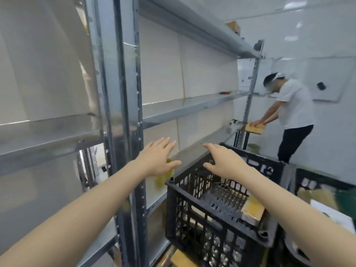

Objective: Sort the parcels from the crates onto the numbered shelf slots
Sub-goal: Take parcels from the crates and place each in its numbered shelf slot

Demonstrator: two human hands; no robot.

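Head cam: both hands reach fwd, fingers spread, holding nothing. Left hand (159, 158) hovers over a blurred yellow parcel (163, 176) at the shelf (194, 151) front edge, prob. just released; right hand (225, 160) above the black crate (192, 195), tan parcel (252, 209) inside, likely next pick.

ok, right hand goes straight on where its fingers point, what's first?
The right hand points past the black crate rim; likely first is the shelf's pale back panel. Depth unclear.

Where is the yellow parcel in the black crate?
In the head view, lower right: the yellow parcel lies inside the black crate, against its right wall, by the corner closest to the camera.
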